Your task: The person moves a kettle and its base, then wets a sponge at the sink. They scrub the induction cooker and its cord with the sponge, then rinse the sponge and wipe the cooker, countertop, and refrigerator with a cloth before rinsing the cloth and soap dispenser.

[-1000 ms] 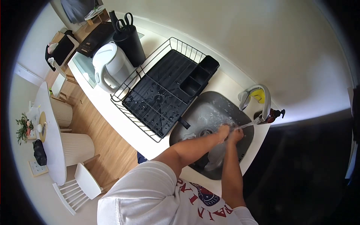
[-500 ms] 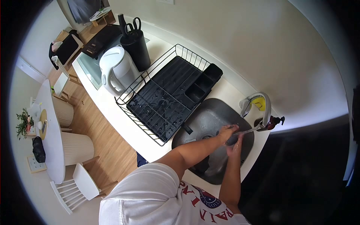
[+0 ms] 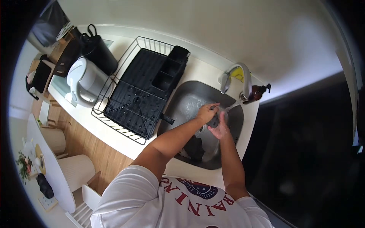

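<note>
Two bare hands over the sink (image 3: pixel 184 95): left hand (image 3: pixel 205 113) curled round a dark grey item (image 3: pixel 214 121), right hand (image 3: pixel 218 130) opened out beside it, contact uncertain. A second ago both hands met under the running tap (image 3: pixel 247 81), item hard to make out; now it shows between them, near the stream (image 3: pixel 232 106), the hold apparently falling mostly to the left.

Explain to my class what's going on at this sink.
Water is running from the tap into the sink. The person's left hand holds a dark grey item, with the right hand open close beside it. Another dark item lies in the sink. A black dish rack stands next to it.
</note>
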The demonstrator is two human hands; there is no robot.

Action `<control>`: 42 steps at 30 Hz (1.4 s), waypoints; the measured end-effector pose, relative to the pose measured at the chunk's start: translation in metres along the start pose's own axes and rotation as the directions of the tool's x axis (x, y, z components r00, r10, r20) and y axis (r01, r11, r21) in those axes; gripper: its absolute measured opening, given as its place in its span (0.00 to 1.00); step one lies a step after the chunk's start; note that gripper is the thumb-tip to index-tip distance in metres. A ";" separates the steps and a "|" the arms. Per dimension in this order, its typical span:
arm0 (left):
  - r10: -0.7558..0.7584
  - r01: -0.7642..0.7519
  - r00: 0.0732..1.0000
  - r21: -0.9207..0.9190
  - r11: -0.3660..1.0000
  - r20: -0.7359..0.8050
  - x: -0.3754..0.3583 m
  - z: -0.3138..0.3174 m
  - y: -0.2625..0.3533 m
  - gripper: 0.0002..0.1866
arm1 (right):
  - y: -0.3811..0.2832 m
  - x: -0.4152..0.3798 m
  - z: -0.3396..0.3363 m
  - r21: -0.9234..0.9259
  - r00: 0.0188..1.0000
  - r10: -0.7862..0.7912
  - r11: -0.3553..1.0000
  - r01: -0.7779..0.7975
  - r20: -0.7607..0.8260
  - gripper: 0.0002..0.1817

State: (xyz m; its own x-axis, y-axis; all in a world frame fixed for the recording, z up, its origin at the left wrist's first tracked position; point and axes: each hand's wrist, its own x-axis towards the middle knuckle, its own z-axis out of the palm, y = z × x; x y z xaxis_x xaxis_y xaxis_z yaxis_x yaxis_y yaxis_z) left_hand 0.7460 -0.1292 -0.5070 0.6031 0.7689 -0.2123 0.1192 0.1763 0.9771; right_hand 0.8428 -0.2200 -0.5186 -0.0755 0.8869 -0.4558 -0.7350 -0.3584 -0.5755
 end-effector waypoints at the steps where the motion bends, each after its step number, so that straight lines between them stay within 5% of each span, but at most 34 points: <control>1: 0.003 -0.003 1.000 0.017 1.000 -0.004 0.001 0.002 -0.010 0.17 | -0.001 0.000 -0.002 -0.005 1.000 -0.025 1.000 0.025 0.002 0.31; 4: -0.029 0.029 0.997 0.003 1.000 0.078 0.004 0.011 -0.018 0.19 | -0.010 -0.012 0.007 -0.031 0.994 0.003 1.000 -0.006 -0.106 0.25; 6: -0.364 0.388 0.905 -0.078 0.918 0.222 -0.007 0.007 0.021 0.16 | -0.016 -0.017 -0.011 -0.031 0.994 0.100 0.994 -0.101 -0.032 0.25; 10: -0.260 0.357 0.898 -0.240 0.903 0.355 -0.011 0.010 0.016 0.18 | -0.010 -0.012 -0.040 -0.050 0.983 0.182 0.982 -0.181 0.027 0.25; 12: -0.044 0.237 0.895 -0.391 0.889 0.443 -0.002 0.010 0.002 0.19 | -0.015 -0.017 -0.018 -0.066 0.985 0.171 0.983 -0.169 0.026 0.23; 17: -0.190 0.317 0.909 -0.320 0.893 0.371 0.004 0.003 -0.003 0.19 | -0.020 -0.003 -0.006 -0.209 0.936 0.334 0.928 -0.307 0.108 0.17; 23: -0.229 0.286 0.945 -0.248 0.926 0.234 -0.006 0.003 -0.012 0.23 | 0.005 0.000 0.004 -0.393 0.904 0.396 0.814 -0.428 -0.163 0.11; 29: -0.182 0.179 0.983 -0.099 0.979 -0.018 0.001 0.003 -0.044 0.21 | 0.018 -0.008 0.044 -0.582 0.915 0.057 0.755 -0.301 -0.400 0.16; 31: -0.117 0.124 0.984 0.039 0.992 -0.138 -0.002 0.006 -0.046 0.20 | 0.028 0.001 0.032 -0.829 0.954 -0.076 0.518 -0.211 -0.290 0.12; 34: -0.075 0.097 0.969 0.084 0.992 -0.237 0.000 0.004 -0.067 0.19 | 0.042 0.005 0.031 -0.924 0.902 -0.314 0.334 -0.187 -0.296 0.13; 36: -0.075 0.096 0.959 0.062 0.994 -0.273 -0.006 0.003 -0.062 0.19 | 0.047 0.005 0.034 -0.942 0.901 -0.336 0.279 -0.184 -0.275 0.17; 38: -0.247 0.262 0.920 0.007 0.965 -0.305 -0.010 -0.003 -0.059 0.19 | 0.052 0.005 0.037 -0.959 0.900 -0.356 0.220 -0.181 -0.252 0.20; 42: -0.184 0.232 0.883 0.061 0.971 -0.432 -0.015 -0.012 -0.085 0.20 | 0.067 0.007 0.044 -0.983 0.878 -0.442 0.085 -0.163 -0.184 0.18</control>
State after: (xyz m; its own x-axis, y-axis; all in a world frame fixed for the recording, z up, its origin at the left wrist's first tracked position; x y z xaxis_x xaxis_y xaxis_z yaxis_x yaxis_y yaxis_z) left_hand 0.7177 -0.1486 -0.5871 0.1703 0.9118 -0.3736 0.3040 0.3120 0.9001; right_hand 0.7632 -0.2250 -0.5304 0.3825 0.8835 -0.2705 0.6121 -0.4616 -0.6421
